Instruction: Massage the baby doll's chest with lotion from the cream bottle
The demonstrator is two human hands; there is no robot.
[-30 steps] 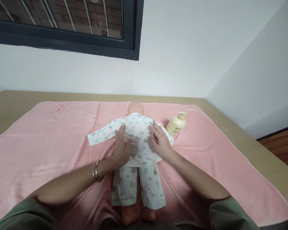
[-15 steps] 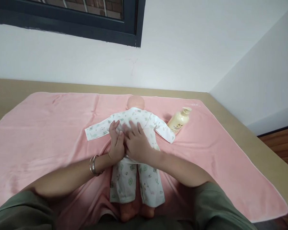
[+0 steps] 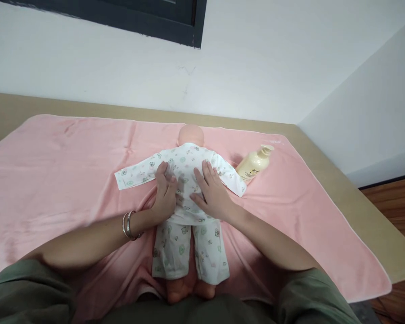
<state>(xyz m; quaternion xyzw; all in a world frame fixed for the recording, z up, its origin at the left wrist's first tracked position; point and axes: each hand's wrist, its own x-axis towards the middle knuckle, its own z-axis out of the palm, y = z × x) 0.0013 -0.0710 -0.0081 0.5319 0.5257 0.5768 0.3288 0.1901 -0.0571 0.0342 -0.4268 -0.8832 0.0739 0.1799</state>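
Observation:
A baby doll (image 3: 186, 180) lies face down, its bald head (image 3: 191, 135) away from me and its feet near my body. It wears a white printed top and matching trousers (image 3: 172, 252), with both sleeves stretched out sideways. At the left side of its back is my left hand (image 3: 165, 193), fingers extended and nothing held. My right hand (image 3: 213, 191) lies on the right side of the back with its fingers spread. A strip of the printed top shows between the two hands.
Under the doll is a pink blanket (image 3: 70, 180) on a wooden-coloured table (image 3: 351, 189). A cream pump bottle (image 3: 254, 164) stands tilted in view beside the doll's right-hand sleeve. Behind are a white wall (image 3: 249, 67) and a dark window frame (image 3: 175, 31).
My hands were close together over the middle of the doll's back. The right hand has moved right, opening a gap between them. The view has tipped slightly downward.

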